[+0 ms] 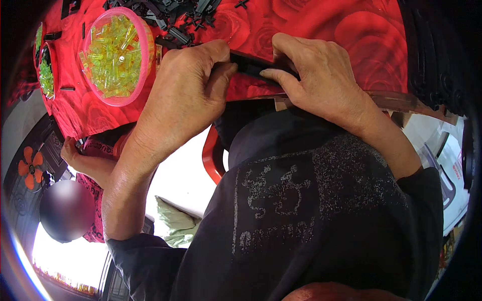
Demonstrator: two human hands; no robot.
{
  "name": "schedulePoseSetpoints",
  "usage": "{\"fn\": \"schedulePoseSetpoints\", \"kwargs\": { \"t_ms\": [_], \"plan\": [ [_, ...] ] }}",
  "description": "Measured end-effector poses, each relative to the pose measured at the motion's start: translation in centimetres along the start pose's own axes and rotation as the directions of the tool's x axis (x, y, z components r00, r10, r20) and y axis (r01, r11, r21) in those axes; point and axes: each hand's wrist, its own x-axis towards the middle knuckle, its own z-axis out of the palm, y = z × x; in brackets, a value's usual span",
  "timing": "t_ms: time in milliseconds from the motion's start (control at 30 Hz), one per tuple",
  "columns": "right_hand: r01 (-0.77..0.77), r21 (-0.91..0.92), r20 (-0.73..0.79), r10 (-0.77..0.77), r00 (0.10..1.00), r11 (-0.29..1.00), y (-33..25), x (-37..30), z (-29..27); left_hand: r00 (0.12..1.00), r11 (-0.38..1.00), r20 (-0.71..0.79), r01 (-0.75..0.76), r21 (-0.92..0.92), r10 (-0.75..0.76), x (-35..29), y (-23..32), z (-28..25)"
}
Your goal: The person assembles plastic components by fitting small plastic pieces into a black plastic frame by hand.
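Both my hands grip one long, flat black plastic piece [251, 65] over the near edge of the red table. My left hand [193, 80] is closed round its left end, thumb and fingers pinching it. At the other end my right hand [319, 75] holds it between the thumb, on the near side, and the curled fingers behind. What kind of part it is I cannot make out, since my fingers cover much of it. Just beyond my left hand lie loose black plastic parts [179, 35].
A pink-rimmed bowl [149, 65] of yellow-green transparent pieces stands left on the rose-patterned red cloth [371, 45]. A heap of black parts [165, 10] lies at the back; more black pieces [437, 80] line the right edge. Another person's hand [70, 150] is at the table's left edge.
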Motion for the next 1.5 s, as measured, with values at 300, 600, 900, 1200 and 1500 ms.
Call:
{"fn": "schedulePoseSetpoints", "kwargs": {
  "t_ms": [300, 600, 900, 1200, 1500],
  "plan": [
    [0.037, -0.014, -0.057, -0.038, 0.998, 0.999, -0.1, 0.0, -0.1, 0.998, 0.999, -0.054, -0.039, -0.035, 0.037, -0.1, -0.2, 0.7],
    [-0.014, -0.074, 0.022, 0.016, 1.000, 0.997, -0.7, 0.6, -0.6, 0.996, 0.997, -0.052, -0.073, -0.003, 0.073, -0.1, -0.1, 0.7],
    [-0.054, -0.135, 0.004, 0.056, 0.998, 0.989, -1.4, 1.3, 0.1, 0.985, 0.988, -0.084, -0.151, 0.030, 0.152, -0.3, -1.2, 0.9],
    [-0.068, -0.140, -0.014, 0.067, 0.998, 0.988, -1.3, 0.9, -0.2, 0.975, 0.976, -0.082, -0.200, 0.091, 0.208, 0.4, -1.5, 0.6],
    [-0.090, -0.135, 0.021, 0.093, 0.995, 0.987, -1.6, 0.8, 0.0, 0.944, 0.993, -0.329, -0.064, -0.099, 0.028, -0.4, -2.7, 1.5]
  ]
}}
